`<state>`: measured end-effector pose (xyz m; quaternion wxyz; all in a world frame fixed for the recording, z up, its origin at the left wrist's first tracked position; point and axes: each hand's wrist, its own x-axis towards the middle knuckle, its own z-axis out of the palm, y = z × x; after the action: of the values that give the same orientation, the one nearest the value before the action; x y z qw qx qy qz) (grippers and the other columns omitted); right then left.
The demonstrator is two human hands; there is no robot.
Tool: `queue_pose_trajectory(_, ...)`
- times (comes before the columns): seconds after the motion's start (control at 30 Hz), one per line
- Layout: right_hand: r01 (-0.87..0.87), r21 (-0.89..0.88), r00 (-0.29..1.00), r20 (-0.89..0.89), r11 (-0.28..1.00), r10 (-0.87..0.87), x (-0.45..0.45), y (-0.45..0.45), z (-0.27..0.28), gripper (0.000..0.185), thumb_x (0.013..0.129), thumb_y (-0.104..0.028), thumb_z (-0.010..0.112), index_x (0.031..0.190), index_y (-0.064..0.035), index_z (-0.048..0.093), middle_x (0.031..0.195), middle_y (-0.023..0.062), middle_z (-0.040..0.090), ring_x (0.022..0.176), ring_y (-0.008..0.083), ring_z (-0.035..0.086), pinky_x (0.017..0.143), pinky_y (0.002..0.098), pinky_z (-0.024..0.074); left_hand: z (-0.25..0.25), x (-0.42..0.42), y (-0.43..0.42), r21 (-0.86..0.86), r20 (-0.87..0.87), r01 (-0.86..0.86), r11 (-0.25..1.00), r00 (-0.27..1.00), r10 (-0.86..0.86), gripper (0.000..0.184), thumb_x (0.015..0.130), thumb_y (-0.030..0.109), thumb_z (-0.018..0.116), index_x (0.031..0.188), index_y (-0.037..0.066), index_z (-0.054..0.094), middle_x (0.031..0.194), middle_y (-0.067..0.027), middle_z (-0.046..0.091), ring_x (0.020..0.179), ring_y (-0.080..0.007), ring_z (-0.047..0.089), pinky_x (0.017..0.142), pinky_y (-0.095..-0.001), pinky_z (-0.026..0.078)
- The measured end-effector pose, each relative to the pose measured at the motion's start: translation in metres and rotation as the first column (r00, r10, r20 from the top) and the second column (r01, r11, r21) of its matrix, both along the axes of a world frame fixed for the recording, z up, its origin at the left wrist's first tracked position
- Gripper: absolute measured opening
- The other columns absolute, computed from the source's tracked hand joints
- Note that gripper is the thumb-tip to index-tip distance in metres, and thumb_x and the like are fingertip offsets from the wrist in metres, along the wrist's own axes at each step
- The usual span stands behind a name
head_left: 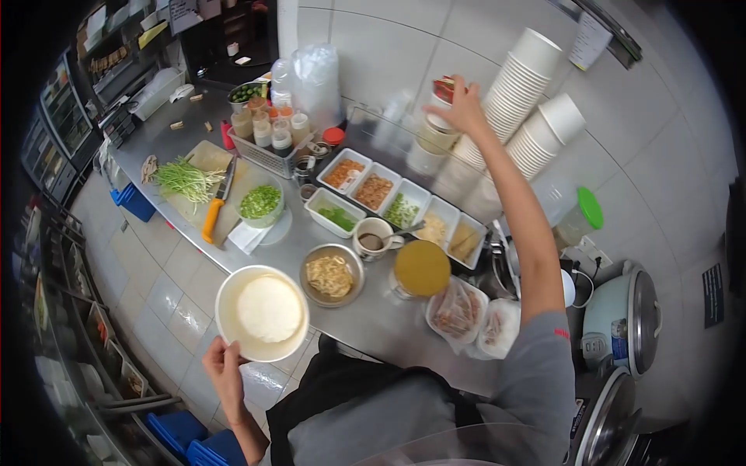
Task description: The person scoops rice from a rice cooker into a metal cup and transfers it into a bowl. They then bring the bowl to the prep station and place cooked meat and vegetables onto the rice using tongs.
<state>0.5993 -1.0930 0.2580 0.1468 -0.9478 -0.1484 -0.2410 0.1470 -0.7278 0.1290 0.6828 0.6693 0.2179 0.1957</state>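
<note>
My left hand [224, 367] grips the rim of a white bowl [263, 314] with white contents, held in front of the counter's near edge. My right hand [461, 107] is stretched far out to the back, its fingers around the top of a small container with a red label [444, 90], above stacked round tubs [435, 138]. Just right of that hand lean tall stacks of white paper bowls [519, 78]. On the counter near the bowl stands a metal bowl of pale shredded food [329, 276], beside a cup with a spoon [372, 238].
A knife with an orange handle [213, 217] lies by cut greens [186, 177] and a bowl of chopped greens [260, 203]. White trays of toppings [374, 191] line the back. A yellow-lidded tub [422, 268] and bagged food [457, 308] stand right; cookers [622, 318] are beyond.
</note>
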Motion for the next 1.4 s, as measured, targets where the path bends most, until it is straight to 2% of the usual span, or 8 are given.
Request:
queue_pose_trajectory(0.17,0.432,-0.187,0.843,-0.264,0.882,-0.468,0.098,0.018,0.005,0.094,0.054,-0.062,0.074,0.127,-0.0167,0.035,0.131,0.0201,0.032,0.112,0.0452,0.043,0.089,0.0545,0.0385,-0.013,-0.029,0.067,-0.030,-0.025,-0.290,0.957,0.957,0.289,0.015,0.086,0.009,0.051,0.074,0.002,0.053,0.065,-0.0016,0.054,0.053,-0.0077,0.055,0.048,-0.0234,0.051)
queue_pose_trajectory(0.27,0.522,-0.260,0.730,-0.356,0.812,-0.584,0.089,0.032,0.016,0.107,0.050,-0.067,0.073,0.132,-0.0161,0.027,0.131,0.0216,0.029,0.113,0.0397,0.045,0.091,0.0463,0.0419,-0.017,-0.036,0.087,-0.028,-0.074,-0.368,0.929,0.928,0.365,0.014,0.087,0.011,0.050,0.080,0.000,0.056,0.072,-0.0042,0.059,0.056,-0.0093,0.059,0.050,-0.0234,0.053)
queue_pose_trajectory(0.4,0.590,-0.061,0.759,-0.299,0.805,-0.579,0.112,0.017,-0.004,0.096,0.052,-0.049,0.079,0.129,-0.0192,0.030,0.129,0.0201,0.028,0.115,0.0399,0.041,0.091,0.0470,0.0411,-0.023,-0.030,0.102,-0.084,-0.100,-0.355,0.931,0.933,0.347,0.016,0.087,0.013,0.050,0.086,-0.001,0.057,0.076,-0.0055,0.061,0.060,-0.0108,0.061,0.052,-0.0229,0.053)
queue_pose_trajectory(0.6,0.451,0.062,0.884,-0.168,0.890,-0.437,0.090,0.020,-0.007,0.083,0.054,-0.037,0.079,0.122,-0.0174,0.036,0.127,0.0179,0.028,0.113,0.0393,0.037,0.087,0.0503,0.0400,-0.023,-0.006,0.107,-0.132,-0.051,-0.291,0.947,0.957,0.287,0.018,0.087,0.014,0.051,0.091,-0.002,0.057,0.080,-0.0065,0.062,0.065,-0.0122,0.063,0.053,-0.0233,0.053)
queue_pose_trajectory(0.8,-0.009,0.039,0.966,0.258,0.999,-0.002,0.048,0.005,0.004,0.076,0.053,-0.038,0.078,0.115,-0.0105,0.044,0.108,0.0195,0.041,0.103,0.0356,0.043,0.088,0.0421,0.0417,-0.021,0.022,0.110,-0.124,0.015,-0.174,0.977,0.984,0.177,0.019,0.088,0.015,0.051,0.095,-0.002,0.057,0.084,-0.0064,0.063,0.068,-0.0117,0.063,0.056,-0.0236,0.054)
queue_pose_trajectory(0.97,-0.218,0.166,0.975,0.080,0.962,0.207,-0.098,-0.002,0.023,0.072,0.056,-0.031,0.077,0.117,-0.0096,0.045,0.102,0.0171,0.044,0.098,0.0306,0.047,0.087,0.0350,0.0436,-0.019,0.046,0.096,-0.141,0.029,-0.103,0.985,0.994,0.108,0.018,0.087,0.015,0.052,0.094,-0.001,0.057,0.084,-0.0062,0.063,0.069,-0.0113,0.064,0.057,-0.0231,0.054)
queue_pose_trajectory(1.1,-0.177,0.182,0.972,-0.125,0.967,0.202,-0.207,-0.003,0.000,0.067,0.056,-0.018,0.072,0.117,-0.0126,0.046,0.102,0.0135,0.040,0.097,0.0319,0.050,0.084,0.0388,0.0446,-0.020,0.059,0.085,-0.168,0.022,-0.048,0.985,0.998,0.052,0.017,0.087,0.015,0.052,0.092,0.000,0.057,0.083,-0.0062,0.064,0.068,-0.0114,0.064,0.057,-0.0236,0.054)
queue_pose_trajectory(1.4,-0.165,0.020,0.938,-0.307,0.986,0.163,-0.266,-0.004,-0.085,0.072,0.056,-0.032,0.077,0.119,-0.0134,0.046,0.108,0.0169,0.040,0.108,0.0362,0.041,0.091,0.0446,0.0344,-0.007,0.078,0.055,-0.176,0.029,-0.044,0.983,0.998,0.050,0.016,0.087,0.014,0.052,0.089,-0.001,0.057,0.079,-0.0068,0.063,0.062,-0.0117,0.064,0.054,-0.0233,0.056)
